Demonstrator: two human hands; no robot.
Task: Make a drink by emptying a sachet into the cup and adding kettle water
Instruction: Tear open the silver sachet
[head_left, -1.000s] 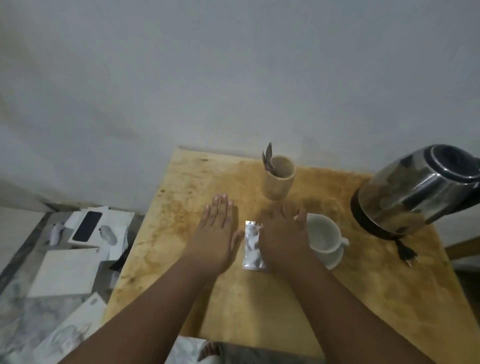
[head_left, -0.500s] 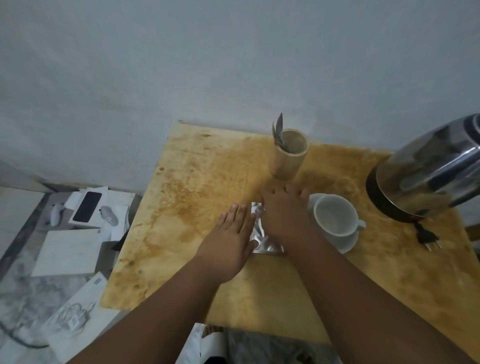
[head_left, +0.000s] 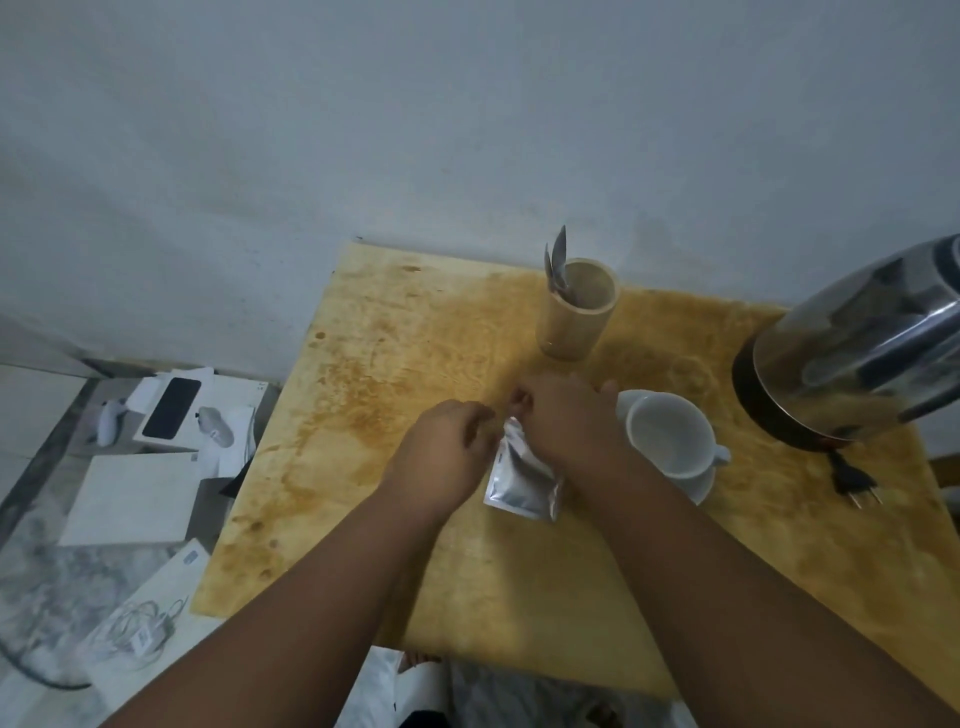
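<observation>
Sachet (head_left: 522, 475): silver, pinched at its top by both hands
Left hand (head_left: 441, 457): curled, gripping sachet's left
Right hand (head_left: 566, 421): gripping sachet's right
Table (head_left: 395, 332): stained wood under sachet

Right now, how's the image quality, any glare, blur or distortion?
Head view: dim, flat light; glare streaks on the steel kettle; wide-angle bending at the edges tilts it; hands and silver sachet slightly soft.

Both forearms are bare from the lower edge of the frame up to the wrists, with no sleeve showing. The left hand (head_left: 441, 457) and right hand (head_left: 563, 415) wear no gloves, rings, watch or bands. At the bottom centre of the frame, pale cloth covers the lap.
</observation>
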